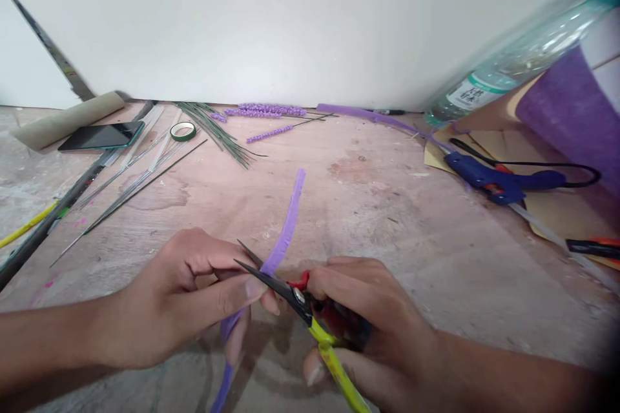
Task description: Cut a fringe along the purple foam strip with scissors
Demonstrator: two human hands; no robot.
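Observation:
My left hand (pixel 194 297) pinches a narrow purple strip (pixel 288 222) between thumb and fingers. One end of the strip sticks up and away from me, and the other hangs down below the hand. My right hand (pixel 372 322) is closed around scissors (pixel 334 361) with yellow handles and dark blades. The blades are slightly apart, with the strip between them close to my left thumb tip. A red piece shows by my right fingers; I cannot make out what it is.
Purple flower stems (pixel 264 111), green wires (pixel 217 132) and a tape roll (pixel 183 131) lie at the back. A phone (pixel 101 135) and cardboard tube (pixel 72 119) sit left. On the right are a blue glue gun (pixel 484 177), a plastic bottle (pixel 504 80) and purple material (pixel 566 103).

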